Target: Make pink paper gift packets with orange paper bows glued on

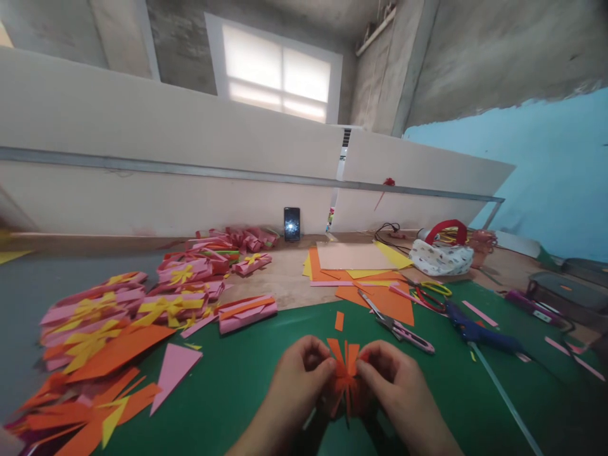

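Both of my hands pinch a small orange paper bow [346,375] made of several cut strips, held just above the green cutting mat [237,380]. My left hand [298,373] grips its left side with thumb and fingers. My right hand [394,380] grips its right side. A loose orange strip [339,320] lies on the mat just beyond the bow. Pink-handled scissors [399,326] lie a little to the right of my right hand.
Pink paper rolls with yellow bows [166,297] pile up at the left, with orange and pink scraps [104,373] nearer. Stacked coloured sheets [361,269], a blue glue gun [479,330], a patterned pouch [439,256] and a phone [291,223] against the partition lie beyond.
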A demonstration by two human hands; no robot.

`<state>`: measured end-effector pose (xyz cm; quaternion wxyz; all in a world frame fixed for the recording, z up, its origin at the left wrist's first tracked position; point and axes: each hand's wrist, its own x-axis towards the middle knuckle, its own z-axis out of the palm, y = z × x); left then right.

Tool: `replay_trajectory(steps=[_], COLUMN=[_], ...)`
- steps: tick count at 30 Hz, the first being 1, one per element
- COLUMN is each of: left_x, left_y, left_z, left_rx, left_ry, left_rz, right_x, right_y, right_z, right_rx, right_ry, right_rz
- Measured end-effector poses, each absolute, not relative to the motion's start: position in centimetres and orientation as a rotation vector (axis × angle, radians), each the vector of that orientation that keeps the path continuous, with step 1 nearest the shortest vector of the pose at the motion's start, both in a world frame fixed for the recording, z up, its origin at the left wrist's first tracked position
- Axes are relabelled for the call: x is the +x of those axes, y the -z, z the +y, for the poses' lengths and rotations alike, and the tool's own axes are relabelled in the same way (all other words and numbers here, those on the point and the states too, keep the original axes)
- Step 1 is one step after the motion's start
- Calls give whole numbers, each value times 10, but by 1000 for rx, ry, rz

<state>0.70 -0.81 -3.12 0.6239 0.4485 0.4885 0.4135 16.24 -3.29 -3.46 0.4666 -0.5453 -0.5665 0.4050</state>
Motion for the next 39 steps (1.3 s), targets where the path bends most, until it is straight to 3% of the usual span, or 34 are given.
replay_trajectory(steps=[6,11,19,27,39], left_x=[2,1,2,2,2], left_y=[31,32,33,31,30], left_z=[-14,-16,-13,-17,-18], left_rx=[683,691,738,778,767], left_ry=[-821,-813,-851,-848,-849], left_rz=[919,913,897,916,949], right_x=[153,153,162,163,160], right_y=[32,35,33,40,35], right_z=[-30,-33,-29,-29,-29], right_rx=[-1352,-1381,-928,-974,-936], right_ry=[-826,-484,-148,314,493], right_rz=[-1448,-1661,-1974,-2018,-2059])
